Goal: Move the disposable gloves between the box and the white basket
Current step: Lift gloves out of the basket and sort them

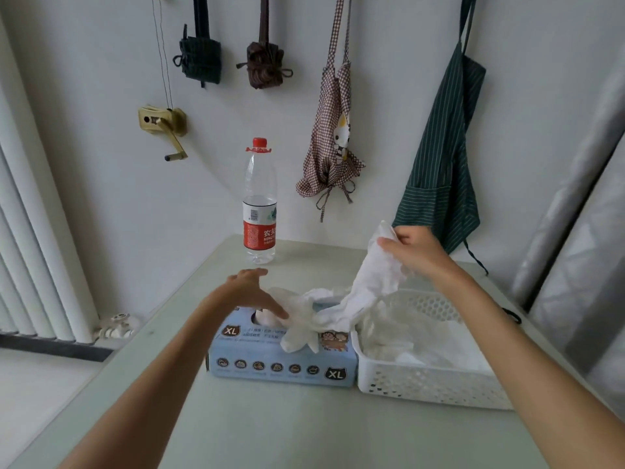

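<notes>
A light-blue glove box [280,363] marked XL lies on the table, with the white basket [422,384] touching its right side. My right hand [416,252] pinches a thin white disposable glove [372,282] and holds it up above the gap between box and basket; its lower end still reaches the box's opening. Another glove [301,330] spills out over the box's top and front. My left hand [253,292] rests flat on the box's top with straight fingers, beside that spilled glove. Several clear gloves [416,336] lie inside the basket.
A water bottle [259,204] with a red cap stands at the table's back, behind the box. Aprons hang on the wall: a checked one [333,143] and a green striped one [443,170] right behind my right hand. A radiator [37,248] stands at left.
</notes>
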A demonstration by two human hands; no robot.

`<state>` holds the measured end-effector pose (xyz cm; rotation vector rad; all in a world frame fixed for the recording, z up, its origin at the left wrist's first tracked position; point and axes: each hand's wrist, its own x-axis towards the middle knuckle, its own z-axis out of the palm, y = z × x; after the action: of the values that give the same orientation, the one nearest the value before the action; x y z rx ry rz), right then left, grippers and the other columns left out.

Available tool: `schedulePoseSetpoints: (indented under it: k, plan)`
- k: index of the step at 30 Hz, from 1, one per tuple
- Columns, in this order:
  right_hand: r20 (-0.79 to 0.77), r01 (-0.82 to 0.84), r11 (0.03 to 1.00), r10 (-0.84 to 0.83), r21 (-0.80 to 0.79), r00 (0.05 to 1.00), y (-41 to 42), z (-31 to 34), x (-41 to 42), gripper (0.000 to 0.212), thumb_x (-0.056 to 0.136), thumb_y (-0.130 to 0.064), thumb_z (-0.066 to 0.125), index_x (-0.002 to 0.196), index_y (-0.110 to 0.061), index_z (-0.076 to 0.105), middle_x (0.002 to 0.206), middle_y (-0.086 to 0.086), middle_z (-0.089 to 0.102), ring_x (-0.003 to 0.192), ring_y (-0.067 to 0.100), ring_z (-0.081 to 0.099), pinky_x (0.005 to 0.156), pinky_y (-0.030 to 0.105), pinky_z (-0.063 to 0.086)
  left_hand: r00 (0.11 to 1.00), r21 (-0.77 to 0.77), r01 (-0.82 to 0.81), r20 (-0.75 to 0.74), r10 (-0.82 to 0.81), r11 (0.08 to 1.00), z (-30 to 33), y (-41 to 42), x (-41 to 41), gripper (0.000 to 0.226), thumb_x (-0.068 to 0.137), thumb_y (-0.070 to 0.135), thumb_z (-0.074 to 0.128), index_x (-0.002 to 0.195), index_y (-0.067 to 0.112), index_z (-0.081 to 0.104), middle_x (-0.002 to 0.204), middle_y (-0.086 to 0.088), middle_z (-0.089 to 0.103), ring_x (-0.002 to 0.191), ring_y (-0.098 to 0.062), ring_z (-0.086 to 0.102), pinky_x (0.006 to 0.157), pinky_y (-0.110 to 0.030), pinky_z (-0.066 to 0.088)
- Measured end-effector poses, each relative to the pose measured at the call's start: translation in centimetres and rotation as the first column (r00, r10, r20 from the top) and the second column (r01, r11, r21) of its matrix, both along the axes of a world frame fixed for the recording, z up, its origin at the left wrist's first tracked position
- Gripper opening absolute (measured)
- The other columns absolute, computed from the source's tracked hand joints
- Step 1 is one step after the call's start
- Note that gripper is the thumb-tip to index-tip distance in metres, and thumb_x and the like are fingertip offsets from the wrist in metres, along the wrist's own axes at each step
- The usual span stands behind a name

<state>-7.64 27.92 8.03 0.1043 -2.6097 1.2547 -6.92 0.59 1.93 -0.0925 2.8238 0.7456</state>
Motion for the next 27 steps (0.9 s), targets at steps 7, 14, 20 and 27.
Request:
schedulePoseSetpoints:
  k: [7,14,20,27]
  plan:
    - [-0.058,-0.336,0.94,0.332,-0.064,0.941,-0.3,2.8,2.9,0.016,0.091,-0.018,0.061,0.105,-0.012,0.066,0.095,0.004,0.073,0.084,0.012,0.07,0.074,0.023,0.053,0.927,0.204,0.35,-0.219,-0.305,0.914,5.4,2.0,1.5,0.079,0.081,0.041,0.067,0.147,0.027,0.025,0.154,0.002,0.025,0.142,-0.016,0.022,0.115,-0.04,0.02]
    - [-0.004,-0.446,0.864,0.457,-0.233,0.889,2.2,4.9,5.6,0.022,0.092,-0.015,0.056,0.107,-0.024,0.069,0.098,-0.004,0.072,0.094,0.014,0.066,0.086,0.027,0.05,0.814,0.407,0.581,-0.268,-0.515,0.705,8.1,8.8,2.3,0.058,0.082,0.041,0.067,0.134,0.025,0.046,0.136,0.008,0.053,0.124,-0.006,0.05,0.109,-0.033,0.038]
    - [-0.056,-0.35,0.767,0.381,-0.538,0.923,6.2,3.7,6.4,0.025,0.083,-0.025,0.06,0.103,-0.014,0.068,0.092,0.003,0.069,0.087,0.016,0.063,0.082,0.029,0.048,0.835,0.569,0.544,-0.29,-0.468,0.617,6.5,11.4,2.6,0.022,0.092,0.029,0.058,0.103,0.013,0.069,0.102,0.001,0.071,0.094,-0.015,0.068,0.079,-0.021,0.052]
    - [-0.06,-0.076,0.788,0.05,-0.611,0.997,9.4,-0.2,5.6,0.014,0.092,-0.023,0.06,0.094,-0.014,0.071,0.097,0.014,0.067,0.092,0.027,0.061,0.091,0.04,0.046,0.876,0.592,0.479,-0.267,-0.403,0.648,3.7,12.6,2.0,0.034,0.095,0.031,0.05,0.092,0.001,0.066,0.086,-0.003,0.065,0.083,-0.013,0.061,0.079,-0.017,0.051]
